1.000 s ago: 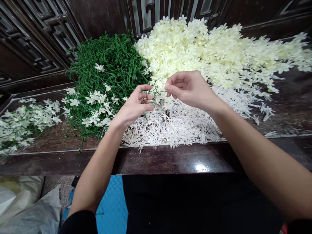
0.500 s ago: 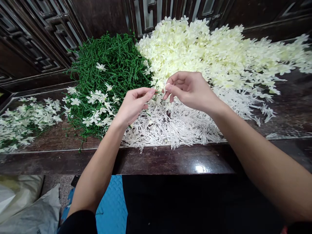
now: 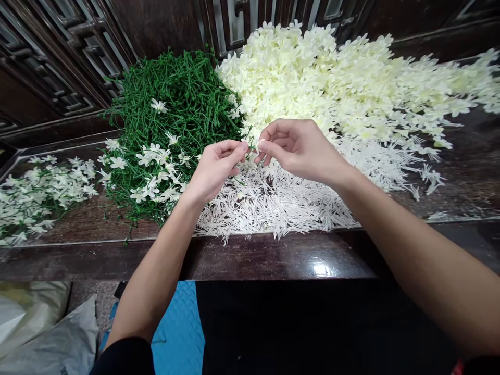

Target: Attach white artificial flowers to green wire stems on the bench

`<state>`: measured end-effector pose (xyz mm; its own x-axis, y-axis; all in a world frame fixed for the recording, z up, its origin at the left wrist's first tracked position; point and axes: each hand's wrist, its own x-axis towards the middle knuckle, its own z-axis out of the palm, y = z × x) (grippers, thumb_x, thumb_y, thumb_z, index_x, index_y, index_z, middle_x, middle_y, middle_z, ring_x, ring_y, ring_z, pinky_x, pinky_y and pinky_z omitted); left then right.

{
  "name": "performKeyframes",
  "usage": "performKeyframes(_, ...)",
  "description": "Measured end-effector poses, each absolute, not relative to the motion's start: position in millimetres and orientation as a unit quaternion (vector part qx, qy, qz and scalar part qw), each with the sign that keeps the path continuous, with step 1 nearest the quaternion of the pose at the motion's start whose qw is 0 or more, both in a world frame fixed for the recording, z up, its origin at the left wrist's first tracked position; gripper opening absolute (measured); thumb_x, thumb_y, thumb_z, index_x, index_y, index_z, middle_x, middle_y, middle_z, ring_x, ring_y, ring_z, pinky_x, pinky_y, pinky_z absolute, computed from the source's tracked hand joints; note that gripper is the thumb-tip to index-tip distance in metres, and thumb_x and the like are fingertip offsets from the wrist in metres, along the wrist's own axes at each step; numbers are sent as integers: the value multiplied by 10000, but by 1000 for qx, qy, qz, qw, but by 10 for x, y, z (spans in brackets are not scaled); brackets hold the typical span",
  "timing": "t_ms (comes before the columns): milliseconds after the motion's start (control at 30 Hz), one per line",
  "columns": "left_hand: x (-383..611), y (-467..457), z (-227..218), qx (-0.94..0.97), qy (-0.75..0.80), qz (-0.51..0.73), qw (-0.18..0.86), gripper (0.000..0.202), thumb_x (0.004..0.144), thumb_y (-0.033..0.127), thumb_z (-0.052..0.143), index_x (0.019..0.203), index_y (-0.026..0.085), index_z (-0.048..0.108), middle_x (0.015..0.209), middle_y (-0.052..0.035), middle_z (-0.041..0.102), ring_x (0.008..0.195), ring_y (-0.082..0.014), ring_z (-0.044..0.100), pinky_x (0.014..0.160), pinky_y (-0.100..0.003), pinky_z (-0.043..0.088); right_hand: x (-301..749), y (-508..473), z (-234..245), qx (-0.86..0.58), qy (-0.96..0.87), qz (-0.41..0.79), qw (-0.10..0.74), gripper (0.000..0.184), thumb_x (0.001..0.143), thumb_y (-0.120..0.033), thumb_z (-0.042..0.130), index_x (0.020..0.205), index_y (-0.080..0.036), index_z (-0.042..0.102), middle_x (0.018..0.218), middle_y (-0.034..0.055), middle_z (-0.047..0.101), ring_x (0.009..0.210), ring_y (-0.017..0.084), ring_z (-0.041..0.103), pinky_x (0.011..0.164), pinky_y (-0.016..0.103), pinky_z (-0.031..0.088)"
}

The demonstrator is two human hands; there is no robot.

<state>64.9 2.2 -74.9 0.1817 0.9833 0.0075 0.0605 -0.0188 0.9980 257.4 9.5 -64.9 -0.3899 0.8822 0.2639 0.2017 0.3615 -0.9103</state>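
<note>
Thumb and forefinger of my left hand (image 3: 219, 169) pinch a thin green plastic stem (image 3: 250, 147), its lower end trailing below the fingers. My right hand (image 3: 302, 148) is closed in a pinch at the stem's tip, on a small white flower piece (image 3: 257, 149) mostly hidden by the fingertips. Both hands hover close together over a heap of white stamen sprigs (image 3: 285, 208). Behind the right hand lies a large pile of cream-white artificial blossoms (image 3: 297, 73). A mound of green stems (image 3: 175, 91) rises behind the left hand, with several white flowers (image 3: 154, 156) on it.
Stemmed white flowers (image 3: 50, 187) lie in a group at the far left of the dark wooden bench (image 3: 273, 258). A carved wooden back panel (image 3: 164, 26) stands behind the piles. Below left are pale sacks (image 3: 66, 338) and a blue floor mat (image 3: 179, 328).
My right hand has moved slightly left and down, bringing the white piece closer to the stem tip. My left hand stays almost still, pinching the stem.
</note>
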Motion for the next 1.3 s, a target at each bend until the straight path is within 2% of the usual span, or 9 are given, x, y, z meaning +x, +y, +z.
performKeyframes(133, 646, 18, -757, 580, 465, 441, 502, 166, 842, 336, 781, 777, 183, 769, 750, -59, 707, 621, -97, 577, 529, -220, 458, 2561, 75, -651, -381, -732, 398, 400, 163, 863, -322, 750, 842, -225, 621, 734, 26, 708, 689, 195, 711, 671, 388, 622)
performKeyframes(333, 683, 11, -813, 611, 449, 483, 438, 106, 856, 236, 737, 775, 171, 755, 764, -59, 762, 571, -85, 555, 546, -237, 456, 2530, 51, -684, -376, -749, 363, 408, 136, 878, -298, 708, 828, -232, 599, 697, 9, 671, 653, 185, 667, 627, 370, 566)
performKeyframes(533, 777, -16, -878, 610, 442, 532, 385, 100, 893, 212, 714, 800, 177, 726, 772, -40, 761, 694, -109, 663, 678, -247, 547, 2507, 41, -699, -368, -745, 349, 433, 102, 887, -229, 657, 823, -242, 579, 712, 5, 653, 653, 186, 651, 638, 378, 569)
performKeyframes(767, 802, -45, -843, 619, 439, 538, 367, 85, 900, 211, 719, 822, 187, 742, 808, -34, 769, 682, -110, 680, 680, -259, 566, 2503, 30, -692, -381, -739, 331, 447, 109, 911, -306, 675, 846, -257, 602, 720, 15, 639, 681, 203, 640, 679, 393, 566)
performKeyframes(1033, 850, -59, -907, 605, 419, 578, 352, 95, 903, 200, 695, 809, 189, 697, 742, -15, 740, 642, -106, 656, 652, -258, 555, 2478, 6, -696, -364, -751, 306, 458, 133, 934, -322, 656, 848, -265, 571, 734, 19, 634, 644, 191, 618, 617, 384, 541)
performKeyframes(1300, 858, -82, -921, 608, 414, 583, 344, 98, 914, 193, 673, 817, 191, 686, 735, -11, 722, 687, -112, 670, 696, -263, 564, 2453, -9, -748, -338, -753, 288, 486, 128, 928, -200, 619, 839, -266, 554, 753, 22, 610, 657, 186, 607, 604, 396, 540)
